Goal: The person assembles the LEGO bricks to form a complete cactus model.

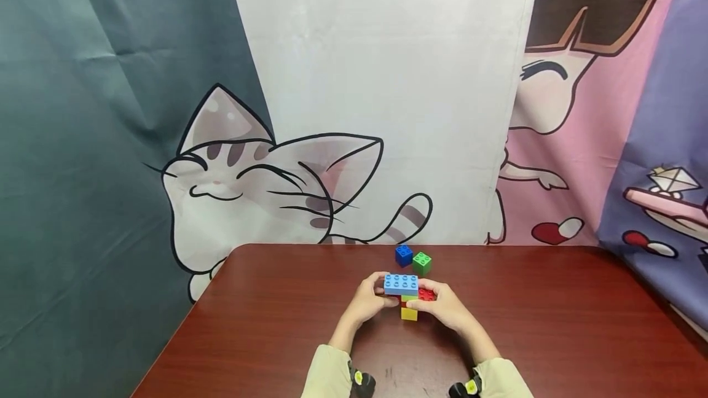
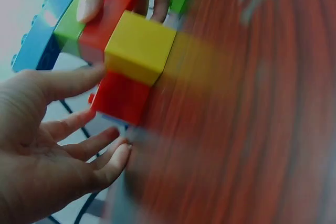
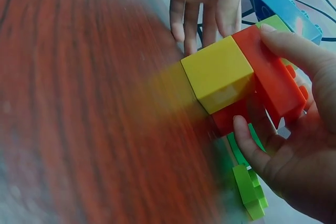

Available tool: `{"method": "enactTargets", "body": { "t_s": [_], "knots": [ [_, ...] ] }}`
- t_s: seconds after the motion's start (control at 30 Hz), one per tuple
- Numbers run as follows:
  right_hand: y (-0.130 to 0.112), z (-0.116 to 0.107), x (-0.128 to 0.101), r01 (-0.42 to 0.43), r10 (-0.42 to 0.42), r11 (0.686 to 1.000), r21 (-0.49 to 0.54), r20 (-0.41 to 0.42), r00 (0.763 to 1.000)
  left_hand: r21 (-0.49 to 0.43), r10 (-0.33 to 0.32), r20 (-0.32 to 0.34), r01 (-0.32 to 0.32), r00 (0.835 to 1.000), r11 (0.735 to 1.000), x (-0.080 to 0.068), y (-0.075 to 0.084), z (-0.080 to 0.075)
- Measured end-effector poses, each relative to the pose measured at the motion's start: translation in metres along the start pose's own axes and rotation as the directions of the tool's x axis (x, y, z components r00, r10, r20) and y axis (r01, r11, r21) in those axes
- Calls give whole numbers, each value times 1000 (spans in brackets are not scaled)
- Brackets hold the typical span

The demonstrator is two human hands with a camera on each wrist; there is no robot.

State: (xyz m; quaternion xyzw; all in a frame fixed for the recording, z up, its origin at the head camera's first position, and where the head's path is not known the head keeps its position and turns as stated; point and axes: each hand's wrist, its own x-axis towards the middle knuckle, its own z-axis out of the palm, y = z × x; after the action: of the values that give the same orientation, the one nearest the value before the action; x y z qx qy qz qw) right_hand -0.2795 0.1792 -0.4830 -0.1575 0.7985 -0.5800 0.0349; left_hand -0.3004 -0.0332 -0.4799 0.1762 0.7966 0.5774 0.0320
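Plainly, right grip (image 1: 445,307) holds glossy, studded brick stack (image 3: 268,72)

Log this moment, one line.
left hand: beside stack; right hand: grips stack; light-blue brick: atop stack; blue brick, green brick: beyond stack

Two bricks (image 1: 404,255) behind brick stack (image 1: 401,287)

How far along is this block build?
Looks done: a yellow block, red block, lime block and light blue block are stacked together. In hand: the right hand grips the red block, while the left hand is beside the stack, fingers extended. Possibly left: the dark blue block and green block, sitting unattached farther back.
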Motion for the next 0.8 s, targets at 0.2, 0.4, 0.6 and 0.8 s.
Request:
{"method": "enactTargets", "body": {
  "t_s": [0.2, 0.4, 0.6, 0.8],
  "knots": [
    [1, 1, 1, 3, -3, 1000, -4, -2, 1000, -55, -47, -26, 45, 999, 997, 5, -6, 9],
    [0, 1, -2, 11, -11, 1000, 9, -2, 1000, -38, -99, -33, 98, 995, 994, 4, -6, 9],
    [-1, 1, -1, -2, 2, 1000, -13, -16, 1000, -16, -108, -17, 108, 994, 994, 5, -6, 1],
    [-3, 0, -1, -40, 39, 999, -23, -19, 999, -36, -143, -2, 143, 990, 989, 1, -5, -16]
  ]
}}
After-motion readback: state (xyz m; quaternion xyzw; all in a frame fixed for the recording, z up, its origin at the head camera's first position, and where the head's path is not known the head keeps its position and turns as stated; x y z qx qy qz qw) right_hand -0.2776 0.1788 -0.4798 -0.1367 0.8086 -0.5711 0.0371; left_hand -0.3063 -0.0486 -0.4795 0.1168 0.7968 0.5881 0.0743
